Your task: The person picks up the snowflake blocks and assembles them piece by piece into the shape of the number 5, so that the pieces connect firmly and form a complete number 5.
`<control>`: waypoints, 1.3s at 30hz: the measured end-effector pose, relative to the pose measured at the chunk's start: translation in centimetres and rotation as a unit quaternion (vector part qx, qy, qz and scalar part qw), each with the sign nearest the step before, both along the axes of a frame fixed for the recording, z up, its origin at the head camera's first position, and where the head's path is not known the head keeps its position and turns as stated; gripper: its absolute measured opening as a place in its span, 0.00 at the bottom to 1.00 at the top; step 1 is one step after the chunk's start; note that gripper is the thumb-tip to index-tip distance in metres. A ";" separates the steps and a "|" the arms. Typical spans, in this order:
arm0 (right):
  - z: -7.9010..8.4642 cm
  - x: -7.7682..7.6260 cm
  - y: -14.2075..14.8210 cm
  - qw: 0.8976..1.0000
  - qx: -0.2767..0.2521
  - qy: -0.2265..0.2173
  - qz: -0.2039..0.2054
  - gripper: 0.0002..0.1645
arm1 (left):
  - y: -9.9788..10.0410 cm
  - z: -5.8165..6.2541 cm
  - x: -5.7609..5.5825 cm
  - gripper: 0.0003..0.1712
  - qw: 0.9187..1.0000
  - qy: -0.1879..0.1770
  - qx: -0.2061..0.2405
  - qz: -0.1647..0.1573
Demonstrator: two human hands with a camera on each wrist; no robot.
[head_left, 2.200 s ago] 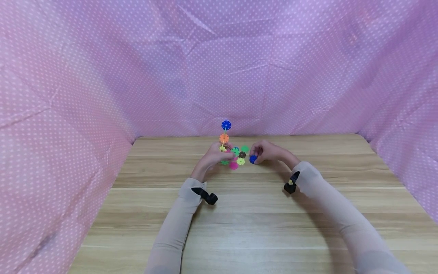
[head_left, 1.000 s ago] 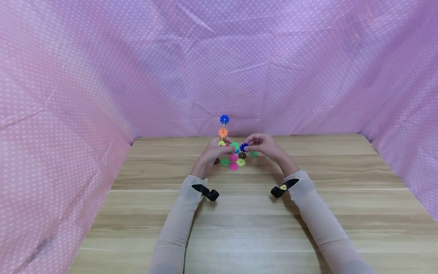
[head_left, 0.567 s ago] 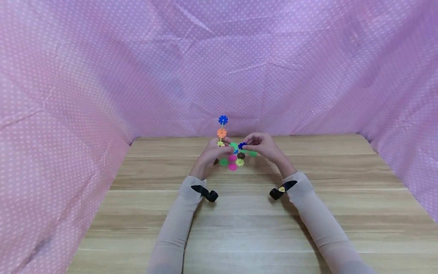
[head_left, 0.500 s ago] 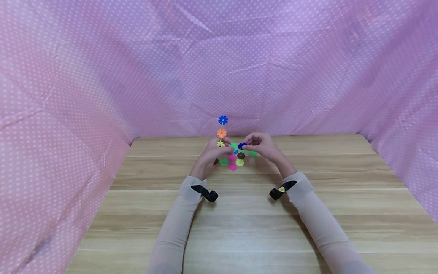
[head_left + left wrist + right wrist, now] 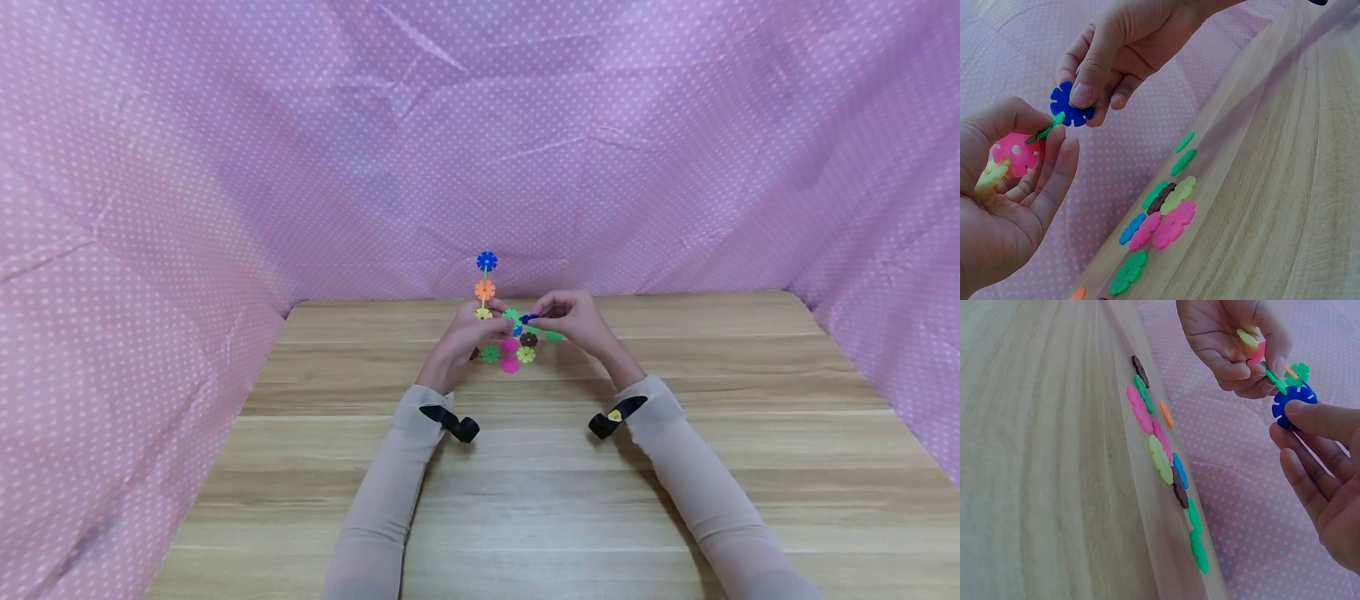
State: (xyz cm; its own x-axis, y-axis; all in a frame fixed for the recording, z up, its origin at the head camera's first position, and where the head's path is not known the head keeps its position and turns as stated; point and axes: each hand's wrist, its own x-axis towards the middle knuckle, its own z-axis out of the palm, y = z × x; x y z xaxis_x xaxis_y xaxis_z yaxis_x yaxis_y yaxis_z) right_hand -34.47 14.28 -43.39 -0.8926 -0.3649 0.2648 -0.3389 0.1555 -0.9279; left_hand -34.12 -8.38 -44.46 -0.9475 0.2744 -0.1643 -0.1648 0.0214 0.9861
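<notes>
My left hand (image 5: 465, 335) grips a chain of joined, notched plastic discs. In the head view, a blue disc (image 5: 487, 261) tops the chain, with an orange disc (image 5: 485, 289) and a yellow disc below it. A pink disc (image 5: 1016, 150) of the chain shows inside the left palm, and a green disc (image 5: 1047, 128) is pinched at the left fingertips. My right hand (image 5: 579, 323) pinches a dark blue disc (image 5: 1067, 103) between thumb and fingers. Its edge meets that green disc; how deep the notches sit cannot be told.
Several loose discs lie on the wooden table (image 5: 525, 467) under the hands, among them a pink disc (image 5: 1174, 224), a brown disc (image 5: 1139, 370) and a green disc (image 5: 1198, 551). A pink dotted cloth (image 5: 480, 167) hangs behind and at both sides.
My right hand has lifted the dark blue disc from beside the loose discs and brought it left to the chain. The left hand rose slightly; lately the blue disc has turned a little.
</notes>
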 end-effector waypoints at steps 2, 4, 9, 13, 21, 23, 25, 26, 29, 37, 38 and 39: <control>-0.1 0.0 0.0 1.000 -0.002 0.001 -0.006 0.09 | 0.0 0.0 0.0 0.14 1.000 0.000 0.002 0.000; -0.1 0.1 -0.1 1.000 -0.001 0.004 -0.011 0.09 | 0.0 -0.1 0.0 0.15 1.000 0.001 -0.001 0.001; -0.2 0.0 -0.3 1.000 -0.003 0.020 -0.012 0.08 | 0.0 0.0 0.1 0.15 1.000 0.013 -0.013 0.011; -0.3 0.2 -0.4 0.999 -0.006 0.032 -0.012 0.08 | 0.2 0.1 0.2 0.14 0.999 0.030 -0.015 0.015; -0.4 0.3 -0.5 0.999 -0.015 0.040 -0.016 0.07 | 0.3 0.1 0.3 0.13 0.999 0.027 -0.015 0.019; -0.4 0.4 -0.6 0.999 -0.018 0.043 -0.016 0.07 | 0.3 0.2 0.3 0.13 0.999 0.025 -0.011 0.018; -0.3 0.5 -0.6 0.999 -0.022 0.045 -0.017 0.07 | 0.4 0.2 0.3 0.12 1.000 0.027 -0.003 0.015; -0.3 0.5 -0.6 0.999 -0.024 0.047 -0.016 0.07 | 0.4 0.3 0.3 0.12 1.000 0.027 0.000 0.015; -0.2 0.5 -0.6 0.999 -0.025 0.045 -0.016 0.07 | 0.6 0.3 0.4 0.12 0.999 0.026 0.007 0.017; -0.1 0.4 -0.3 1.000 -0.006 0.006 -0.006 0.07 | 0.4 0.3 0.4 0.14 1.000 0.027 -0.007 0.001; 0.0 0.4 -0.3 1.000 -0.004 0.001 -0.002 0.07 | 0.3 0.4 0.5 0.15 1.000 0.027 -0.013 -0.001; 0.1 0.4 -0.3 1.000 -0.002 -0.002 0.002 0.07 | 0.1 0.4 0.5 0.15 0.999 0.026 -0.021 -0.002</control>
State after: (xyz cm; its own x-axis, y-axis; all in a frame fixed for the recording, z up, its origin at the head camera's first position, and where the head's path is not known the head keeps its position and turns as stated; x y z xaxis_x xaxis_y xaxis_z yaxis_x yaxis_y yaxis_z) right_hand -34.04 13.97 -43.24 -0.8923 -0.3671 0.2627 -0.3359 0.1513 -0.9297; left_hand -33.61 -8.24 -44.04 -0.9540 0.2718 -0.1267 -0.1139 0.0625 0.9915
